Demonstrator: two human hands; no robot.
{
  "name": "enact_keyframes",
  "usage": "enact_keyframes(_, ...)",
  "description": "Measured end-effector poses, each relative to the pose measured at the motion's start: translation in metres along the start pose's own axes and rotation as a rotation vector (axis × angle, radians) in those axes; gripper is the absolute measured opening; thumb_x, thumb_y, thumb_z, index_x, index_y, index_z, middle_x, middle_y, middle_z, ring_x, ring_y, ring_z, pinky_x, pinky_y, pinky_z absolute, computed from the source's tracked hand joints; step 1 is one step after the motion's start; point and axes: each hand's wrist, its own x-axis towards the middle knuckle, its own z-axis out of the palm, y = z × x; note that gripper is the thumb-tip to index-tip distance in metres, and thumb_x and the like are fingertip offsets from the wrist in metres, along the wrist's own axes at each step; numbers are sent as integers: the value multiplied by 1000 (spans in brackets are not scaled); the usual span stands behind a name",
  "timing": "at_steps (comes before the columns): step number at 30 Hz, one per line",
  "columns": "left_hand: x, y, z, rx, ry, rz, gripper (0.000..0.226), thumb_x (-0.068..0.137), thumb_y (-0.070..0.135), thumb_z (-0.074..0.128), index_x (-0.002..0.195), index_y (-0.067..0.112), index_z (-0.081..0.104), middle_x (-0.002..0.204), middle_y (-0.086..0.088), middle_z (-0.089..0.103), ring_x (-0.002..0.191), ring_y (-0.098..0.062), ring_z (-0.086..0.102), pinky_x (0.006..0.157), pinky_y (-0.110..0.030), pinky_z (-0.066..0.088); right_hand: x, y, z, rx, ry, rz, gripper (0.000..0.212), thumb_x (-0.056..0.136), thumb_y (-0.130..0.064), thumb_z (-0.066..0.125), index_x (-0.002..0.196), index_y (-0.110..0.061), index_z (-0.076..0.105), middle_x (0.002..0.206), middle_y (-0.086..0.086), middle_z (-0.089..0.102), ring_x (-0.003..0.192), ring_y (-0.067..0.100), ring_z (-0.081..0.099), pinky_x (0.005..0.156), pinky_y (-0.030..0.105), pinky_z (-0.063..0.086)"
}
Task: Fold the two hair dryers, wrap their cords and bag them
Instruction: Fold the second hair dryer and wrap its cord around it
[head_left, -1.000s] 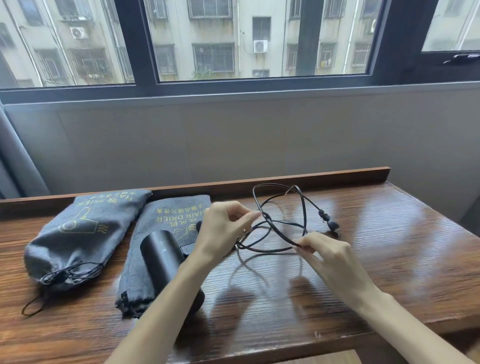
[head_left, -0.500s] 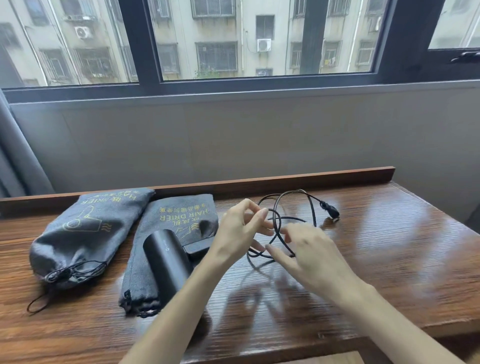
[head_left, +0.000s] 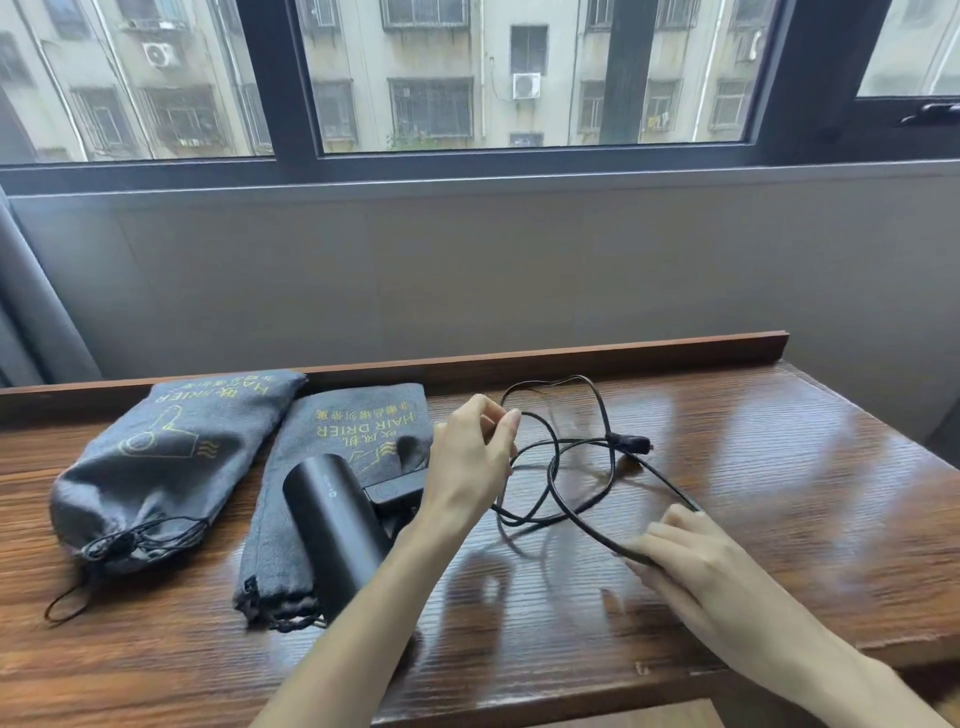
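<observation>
A black hair dryer (head_left: 335, 525) lies folded on a flat grey drawstring bag (head_left: 343, 431) printed "HAIR DRIER". Left of it a second grey bag (head_left: 156, 467) is bulging and drawn closed; what it holds is hidden. The dryer's black cord (head_left: 558, 467) loops loosely over the wooden table (head_left: 753, 493), its plug (head_left: 631, 443) lying towards the back. My left hand (head_left: 470, 457) pinches cord loops between thumb and fingers beside the dryer's handle. My right hand (head_left: 685, 551) grips a stretch of cord low over the table, out to the right.
A raised wooden lip (head_left: 571, 353) runs along the table's back edge under a grey wall and window. A grey curtain (head_left: 31, 301) hangs at the far left. The table's right edge drops off near the wall.
My right hand has drawn back from my left, moving right and towards me along the cord. The cord loop has spread wider over the table. My left hand keeps its hold.
</observation>
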Motion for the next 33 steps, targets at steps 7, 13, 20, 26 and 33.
enact_keyframes(7,-17,11,15,-41,-63,75,23,94,30,59,74,19,56,55,1,61,43,-1,46,50,-21,41,57,-29,-4,274,-80,534,62,79,-78,37,80,-22,65,75,-4,69,74,9,64,77,35,52)
enact_keyframes(13,-17,8,18,-83,-69,56,23,92,29,62,73,17,57,55,4,57,50,-3,48,53,-19,41,91,-44,21,-30,-115,669,77,75,-86,29,63,-14,51,86,10,71,88,33,66,71,34,47)
enact_keyframes(20,-16,0,17,-56,-43,15,23,93,28,61,74,14,56,59,3,56,54,-6,47,52,-15,37,80,-55,34,-74,-183,629,47,86,-54,50,59,-16,42,83,9,65,93,34,64,68,35,40)
enact_keyframes(26,-18,-6,19,73,-13,2,24,93,31,59,76,13,58,58,7,51,54,-7,45,52,-20,35,60,-64,27,-59,-186,422,39,96,-40,40,65,-16,37,80,8,64,89,35,59,65,37,35)
enact_keyframes(33,-27,-9,28,153,-2,-23,26,92,40,58,76,20,61,64,7,59,69,-15,56,67,-33,45,20,-44,1,-10,-207,105,49,87,-68,10,74,-29,37,70,-11,42,76,14,49,70,33,42)
